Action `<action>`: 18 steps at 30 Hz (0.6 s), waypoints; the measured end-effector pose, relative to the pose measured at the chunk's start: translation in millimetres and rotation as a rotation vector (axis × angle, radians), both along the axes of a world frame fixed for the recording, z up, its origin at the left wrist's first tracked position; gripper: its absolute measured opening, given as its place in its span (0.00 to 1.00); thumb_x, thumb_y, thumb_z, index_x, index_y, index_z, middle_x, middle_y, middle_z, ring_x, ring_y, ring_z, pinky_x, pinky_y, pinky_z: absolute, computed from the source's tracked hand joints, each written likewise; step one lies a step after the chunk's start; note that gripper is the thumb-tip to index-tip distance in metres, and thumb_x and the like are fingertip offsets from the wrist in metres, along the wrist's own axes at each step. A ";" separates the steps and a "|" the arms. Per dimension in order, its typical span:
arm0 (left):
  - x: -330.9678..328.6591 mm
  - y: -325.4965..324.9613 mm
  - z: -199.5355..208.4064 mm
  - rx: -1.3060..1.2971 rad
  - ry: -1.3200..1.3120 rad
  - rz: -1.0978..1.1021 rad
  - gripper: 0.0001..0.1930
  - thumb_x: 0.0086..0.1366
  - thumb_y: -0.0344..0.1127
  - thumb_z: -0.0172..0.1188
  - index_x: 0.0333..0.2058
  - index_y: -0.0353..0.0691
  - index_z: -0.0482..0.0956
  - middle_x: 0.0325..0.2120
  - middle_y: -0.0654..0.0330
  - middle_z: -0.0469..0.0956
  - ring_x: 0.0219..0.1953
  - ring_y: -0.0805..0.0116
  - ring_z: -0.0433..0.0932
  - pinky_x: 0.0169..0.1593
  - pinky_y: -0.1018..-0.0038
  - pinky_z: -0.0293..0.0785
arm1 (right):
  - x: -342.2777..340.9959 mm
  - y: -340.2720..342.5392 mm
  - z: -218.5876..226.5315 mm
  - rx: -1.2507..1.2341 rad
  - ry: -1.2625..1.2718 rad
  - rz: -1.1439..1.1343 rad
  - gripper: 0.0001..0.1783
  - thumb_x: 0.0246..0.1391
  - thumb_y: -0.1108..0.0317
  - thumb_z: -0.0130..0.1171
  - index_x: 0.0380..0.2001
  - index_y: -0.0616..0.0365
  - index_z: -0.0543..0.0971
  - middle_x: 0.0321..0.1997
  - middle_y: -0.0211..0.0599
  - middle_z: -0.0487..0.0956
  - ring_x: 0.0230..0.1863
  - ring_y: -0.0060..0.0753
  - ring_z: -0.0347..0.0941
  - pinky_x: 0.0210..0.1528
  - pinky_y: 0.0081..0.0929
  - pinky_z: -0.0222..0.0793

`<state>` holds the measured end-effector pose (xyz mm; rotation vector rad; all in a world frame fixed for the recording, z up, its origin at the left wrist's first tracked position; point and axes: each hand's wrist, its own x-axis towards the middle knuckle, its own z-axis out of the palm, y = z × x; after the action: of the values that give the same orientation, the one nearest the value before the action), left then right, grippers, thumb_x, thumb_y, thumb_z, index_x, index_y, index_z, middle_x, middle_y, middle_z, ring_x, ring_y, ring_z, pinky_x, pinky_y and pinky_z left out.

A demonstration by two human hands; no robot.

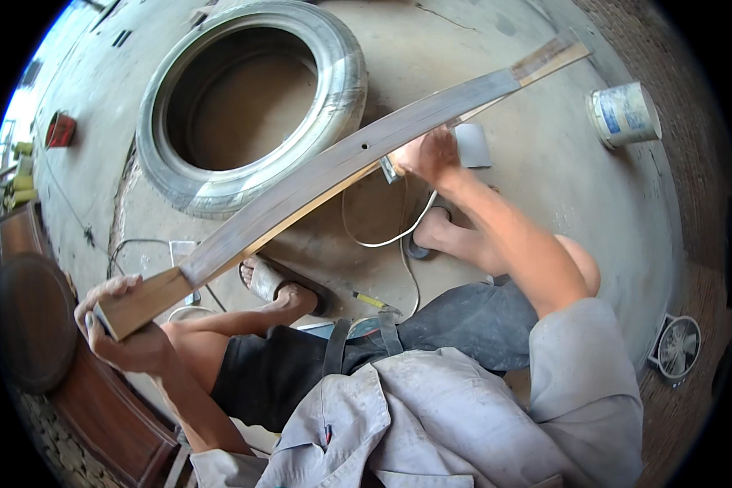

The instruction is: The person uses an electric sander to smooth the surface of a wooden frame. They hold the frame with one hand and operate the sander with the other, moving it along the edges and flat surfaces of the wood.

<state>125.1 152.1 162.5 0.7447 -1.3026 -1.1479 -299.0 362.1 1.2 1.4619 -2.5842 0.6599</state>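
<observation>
A long wooden board (333, 163) slants across the view, from low on the left to high on the right. Its top face is greyish in the middle and bare brown at both ends, with a small dark hole near the centre. My left hand (130, 325) is wrapped round the lower left end. Right of the hole, my right hand (431, 154) is closed against the board's near underside. A small metal piece (391, 169) shows beside its fingers; the board partly hides what they grip. A second, lighter wooden edge (301, 210) runs below the board.
A big tyre (346, 98) lies beyond the board, partly under it. A white bucket (622, 115) lies tipped at the right, a small fan (677, 346) below it. White cable (382, 242) and a yellow-handled tool (370, 300) lie near my feet. Dark wooden furniture (106, 415) stands at left.
</observation>
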 end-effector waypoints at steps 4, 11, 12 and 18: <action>-3.6 0.9 1.2 -0.067 -0.101 0.048 0.19 0.66 0.44 0.40 0.42 0.35 0.74 0.34 0.49 0.77 0.37 0.55 0.78 0.47 0.57 0.78 | -44.4 0.9 0.9 0.031 -0.095 -0.062 0.23 0.50 0.57 0.69 0.44 0.58 0.73 0.35 0.53 0.82 0.41 0.62 0.80 0.44 0.52 0.78; -11.4 2.4 2.3 -0.064 -0.140 0.087 0.21 0.69 0.43 0.39 0.42 0.32 0.73 0.35 0.47 0.79 0.37 0.53 0.81 0.47 0.60 0.81 | -9.2 0.6 -12.3 0.016 -0.009 -0.087 0.20 0.47 0.60 0.68 0.42 0.56 0.77 0.36 0.50 0.84 0.40 0.62 0.82 0.41 0.51 0.80; -6.2 3.3 5.5 -0.055 -0.151 0.102 0.20 0.68 0.43 0.39 0.43 0.32 0.73 0.36 0.47 0.79 0.38 0.53 0.81 0.48 0.60 0.81 | 6.6 -7.7 -5.6 0.084 -0.049 -0.093 0.20 0.47 0.61 0.68 0.42 0.57 0.77 0.37 0.50 0.84 0.40 0.61 0.82 0.41 0.50 0.80; -9.6 1.4 4.4 -0.140 -0.155 0.175 0.20 0.68 0.42 0.39 0.44 0.33 0.74 0.38 0.47 0.79 0.41 0.54 0.81 0.49 0.59 0.81 | -39.4 5.1 -12.9 0.094 0.004 0.062 0.17 0.50 0.61 0.65 0.42 0.58 0.79 0.38 0.51 0.85 0.41 0.60 0.83 0.41 0.50 0.79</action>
<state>115.6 153.4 167.0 0.8392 -1.4019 -0.8633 -338.4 367.1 -11.7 1.5752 -2.6094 0.5490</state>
